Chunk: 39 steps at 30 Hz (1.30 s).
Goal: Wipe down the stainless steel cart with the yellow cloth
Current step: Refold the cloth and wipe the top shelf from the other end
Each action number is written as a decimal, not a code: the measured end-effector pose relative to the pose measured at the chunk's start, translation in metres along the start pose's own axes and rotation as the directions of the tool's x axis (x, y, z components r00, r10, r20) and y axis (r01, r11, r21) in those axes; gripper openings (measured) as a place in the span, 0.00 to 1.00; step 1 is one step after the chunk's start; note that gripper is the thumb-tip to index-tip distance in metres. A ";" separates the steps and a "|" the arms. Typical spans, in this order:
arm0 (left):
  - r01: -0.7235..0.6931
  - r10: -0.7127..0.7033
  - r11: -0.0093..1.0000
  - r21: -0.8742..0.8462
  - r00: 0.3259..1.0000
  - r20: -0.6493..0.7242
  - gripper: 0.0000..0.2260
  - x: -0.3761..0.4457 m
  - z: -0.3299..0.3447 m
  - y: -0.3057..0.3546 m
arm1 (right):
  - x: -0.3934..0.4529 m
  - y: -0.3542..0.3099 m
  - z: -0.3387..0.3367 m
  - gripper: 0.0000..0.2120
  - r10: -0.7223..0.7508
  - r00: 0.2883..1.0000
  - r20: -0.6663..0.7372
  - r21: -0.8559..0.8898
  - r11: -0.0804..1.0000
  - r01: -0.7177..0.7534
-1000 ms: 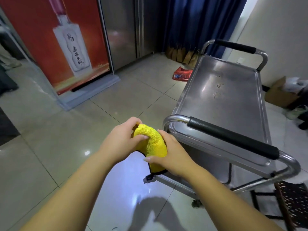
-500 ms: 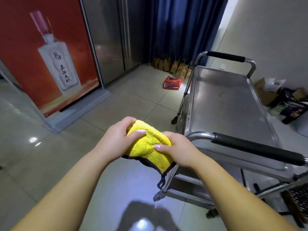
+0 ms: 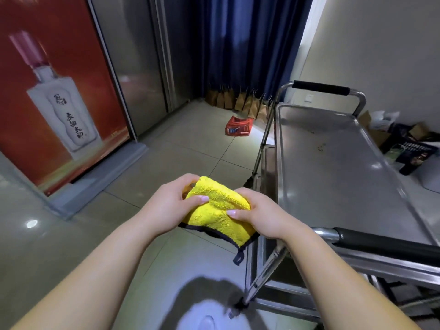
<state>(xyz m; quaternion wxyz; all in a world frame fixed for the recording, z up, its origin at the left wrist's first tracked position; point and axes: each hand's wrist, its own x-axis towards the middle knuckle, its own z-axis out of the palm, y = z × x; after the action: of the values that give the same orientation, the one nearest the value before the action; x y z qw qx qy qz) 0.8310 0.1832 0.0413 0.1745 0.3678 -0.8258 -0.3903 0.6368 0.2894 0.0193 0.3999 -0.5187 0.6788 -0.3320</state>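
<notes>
A folded yellow cloth (image 3: pixel 217 211) with a dark hem and hanging loop is held between both hands in front of me, above the floor. My left hand (image 3: pixel 167 206) grips its left side, thumb on top. My right hand (image 3: pixel 260 216) grips its right side. The stainless steel cart (image 3: pixel 333 167) stands to the right; its top tray carries a few small dark specks near the far end. A black padded handle (image 3: pixel 390 246) crosses the near end, just right of my right hand, and another (image 3: pixel 321 88) crosses the far end.
A red poster panel (image 3: pixel 47 91) with a white bottle stands at the left. A blue curtain (image 3: pixel 242 44) hangs at the back with brown paper bags (image 3: pixel 240 102) below it. A red packet (image 3: pixel 238 126) lies on the tiled floor. Boxes and bags (image 3: pixel 404 139) crowd the right wall.
The view has shifted so the cart sits further right and lies lengthwise. The cloth has been opened from a tight bundle into a flatter fold between my hands.
</notes>
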 end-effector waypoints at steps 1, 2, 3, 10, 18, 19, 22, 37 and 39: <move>-0.006 0.006 1.000 0.015 1.000 0.004 0.10 0.013 -0.005 -0.002 | 0.012 0.001 -0.002 0.11 -0.008 1.000 0.010 0.020 1.000 0.008; -0.009 0.009 1.000 0.027 1.000 0.015 0.11 0.028 -0.010 -0.004 | 0.025 0.000 -0.005 0.11 -0.009 1.000 0.018 0.050 0.999 0.008; -0.007 0.006 0.999 0.035 1.000 0.026 0.12 0.041 -0.015 -0.005 | 0.035 0.001 -0.007 0.11 -0.004 1.000 0.021 0.083 0.997 0.002; -0.033 0.022 0.991 0.130 0.996 0.084 0.10 0.144 -0.023 -0.020 | 0.104 0.012 -0.037 0.08 0.055 0.989 -0.140 0.295 0.955 -0.012; -0.085 0.062 0.988 0.130 0.983 0.172 0.10 0.211 -0.007 -0.034 | 0.127 0.036 -0.064 0.06 0.280 0.858 -0.430 0.317 0.937 -0.147; -0.097 0.072 0.988 0.123 0.979 0.190 0.10 0.219 -0.004 -0.035 | 0.128 0.040 -0.067 0.06 0.307 0.834 -0.458 0.319 0.933 -0.169; -0.134 0.103 0.985 0.105 0.961 0.258 0.09 0.243 0.004 -0.037 | 0.129 0.046 -0.072 0.07 0.368 0.782 -0.503 0.324 0.919 -0.225; -0.371 0.340 0.925 -0.078 0.720 0.605 0.06 0.368 -0.009 -0.042 | 0.172 0.023 -0.049 0.07 0.548 0.328 -0.770 0.495 0.837 -0.234; -0.397 0.363 0.913 -0.093 0.688 0.629 0.06 0.380 -0.004 -0.044 | 0.175 0.021 -0.042 0.07 0.565 0.258 -0.784 0.524 0.824 -0.216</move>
<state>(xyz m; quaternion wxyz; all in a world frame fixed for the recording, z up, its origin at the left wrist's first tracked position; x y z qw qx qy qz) 0.6002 -0.1202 0.0105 -0.0463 0.0401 -0.9030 -0.4252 0.5653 0.1265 -0.0136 0.0992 0.0146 0.8275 -0.5524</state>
